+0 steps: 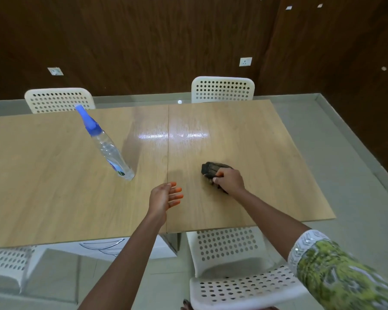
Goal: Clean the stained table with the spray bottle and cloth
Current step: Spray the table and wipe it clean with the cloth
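The right hand (pixel 230 180) grips the cloth (pixel 211 169) on the worktop (pixel 54 198). The left hand (pixel 165 196) hovers open and empty, nearer the bottle (pixel 109 148), which stands at its ten o'clock, leaning toward eleven.

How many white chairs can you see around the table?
4: two at the far side, one near right, one near left, partly cut off. Others may be hidden.

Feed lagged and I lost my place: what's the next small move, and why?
Probably wipe the cloth across the table: the right hand already grips it on the surface, the bottle stands untouched and the left hand is open. I can't make out a stain.
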